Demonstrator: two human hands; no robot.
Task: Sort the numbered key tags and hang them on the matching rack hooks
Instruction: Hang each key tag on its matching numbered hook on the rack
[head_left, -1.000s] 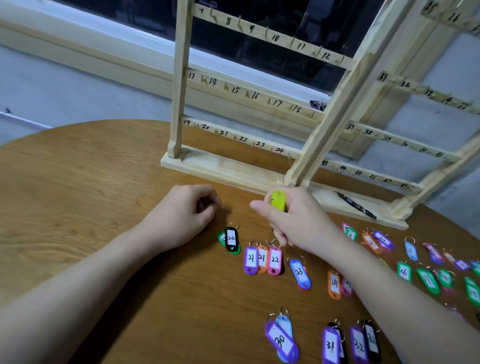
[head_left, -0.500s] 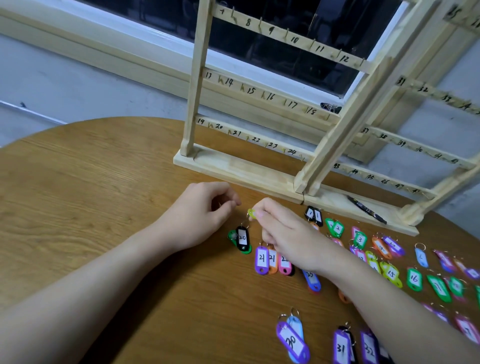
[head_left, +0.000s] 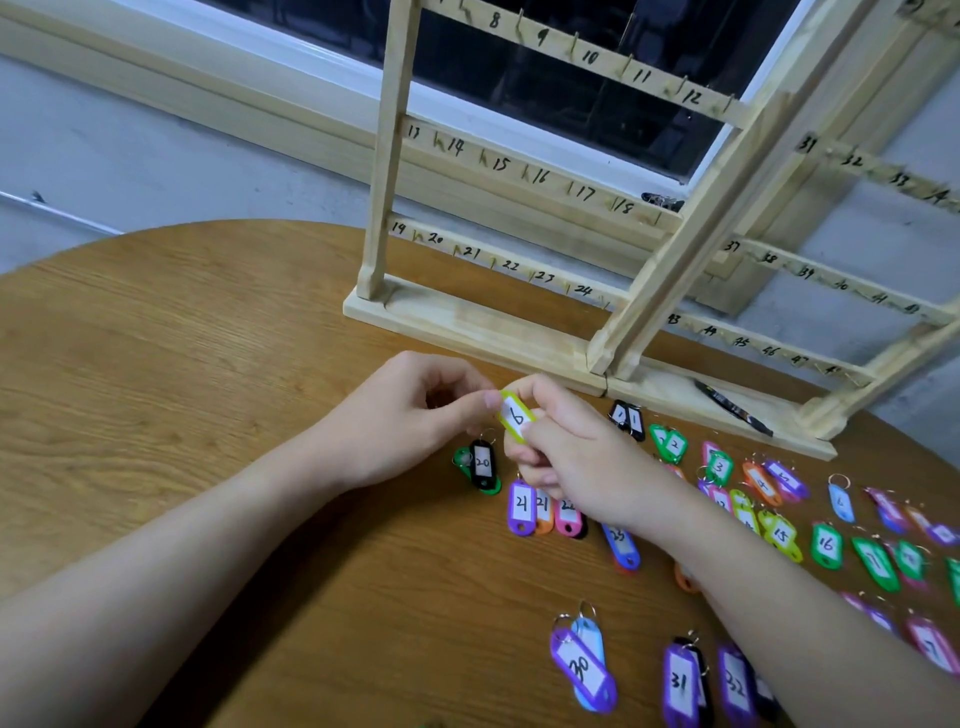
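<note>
Both hands (head_left: 587, 457) pinching oblong yellow plastic tag (head_left: 515, 417), woodgrain table (head_left: 208, 364)

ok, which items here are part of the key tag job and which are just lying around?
In the job:
yellow tag, held by left hand and right hand
sorted tags on the table
numbered rack

Lying about:
black pen on the rack base
</note>
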